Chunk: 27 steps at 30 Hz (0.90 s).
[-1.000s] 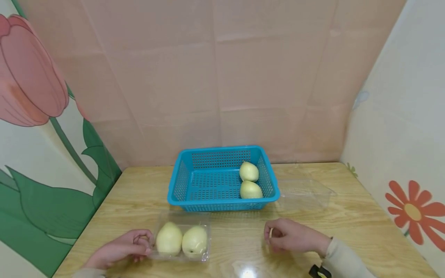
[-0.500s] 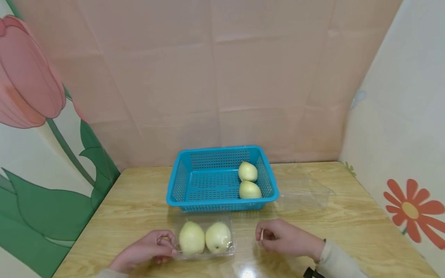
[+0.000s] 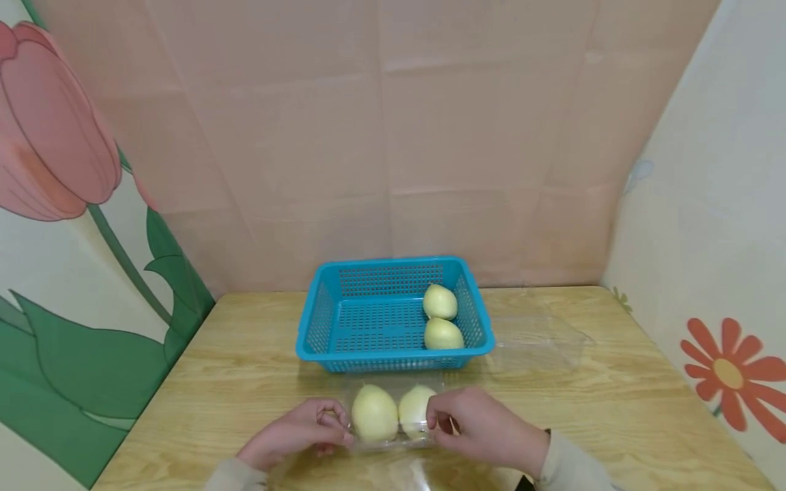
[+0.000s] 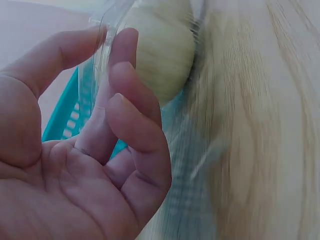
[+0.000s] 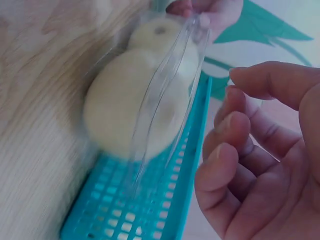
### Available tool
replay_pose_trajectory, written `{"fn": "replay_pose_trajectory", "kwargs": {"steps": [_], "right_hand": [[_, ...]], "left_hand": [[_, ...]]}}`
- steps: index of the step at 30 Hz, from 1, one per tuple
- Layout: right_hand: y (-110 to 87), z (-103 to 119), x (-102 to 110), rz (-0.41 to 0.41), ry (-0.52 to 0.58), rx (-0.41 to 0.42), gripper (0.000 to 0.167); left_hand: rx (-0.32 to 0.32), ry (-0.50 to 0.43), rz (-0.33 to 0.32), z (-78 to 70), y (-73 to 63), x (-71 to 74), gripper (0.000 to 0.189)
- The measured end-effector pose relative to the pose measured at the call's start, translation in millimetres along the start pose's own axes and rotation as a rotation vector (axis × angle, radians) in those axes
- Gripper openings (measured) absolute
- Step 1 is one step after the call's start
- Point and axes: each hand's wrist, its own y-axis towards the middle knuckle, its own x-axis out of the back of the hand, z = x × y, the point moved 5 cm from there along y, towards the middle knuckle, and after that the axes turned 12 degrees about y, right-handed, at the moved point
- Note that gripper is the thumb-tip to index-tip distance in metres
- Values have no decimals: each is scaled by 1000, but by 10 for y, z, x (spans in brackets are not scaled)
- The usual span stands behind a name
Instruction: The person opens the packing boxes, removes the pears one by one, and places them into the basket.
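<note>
My left hand [image 3: 303, 433] pinches the left edge of a clear plastic box [image 3: 393, 446] close above the table. Two pale yellow pears lie side by side in the box, a left pear [image 3: 374, 412] and a right pear [image 3: 413, 411] partly covered by my other hand. In the left wrist view, thumb and forefinger meet at the plastic rim beside a pear [image 4: 167, 55]. My right hand [image 3: 488, 426] overlaps the box's right end in the head view. Its fingers are loosely bent with nothing between them, and the right wrist view shows them just off the plastic edge.
Behind the box stands a blue perforated basket [image 3: 393, 356], holding a back pear [image 3: 440, 302] and a front pear [image 3: 443, 334] at its right side. Another clear plastic container [image 3: 540, 343] lies right of the basket on the wooden table [image 3: 245, 354]. A pink sheet hangs behind.
My left hand has carried the box with its two pears rightward along the table. My right hand has moved slightly left, so the two hands are now at opposite ends of the box.
</note>
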Motion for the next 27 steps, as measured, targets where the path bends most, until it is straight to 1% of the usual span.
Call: {"fn": "replay_pose_trajectory", "kwargs": {"steps": [4,7,9,11,13,16,18,21,27], "right_hand": [[83,93,-89,0,-53,36,16],[145,146,-176,4,-61,44,12],[181,175,-239,2,-86,54,10],[210,201,-301,5,-120,71,9],[238,222,-361,5,-181,98,9],[281,251,-444,9,-271,149,10],[316,268,-491,7,-320,183,11],[376,282,-553,15,-360,218,12],[481,283,-647,61,-404,216,8]], "left_hand": [[-9,4,-15,-46,68,-94,18],[-4,-2,-27,-64,92,-141,18],[-2,-16,-23,-66,98,-163,18],[-11,-34,3,-64,98,-182,17],[-28,-58,39,-57,91,-194,17],[-54,-115,102,-39,85,-205,18],[-71,-148,129,-27,88,-207,18],[-80,-179,150,-11,98,-209,18],[-51,-204,149,15,104,-209,19]]}}
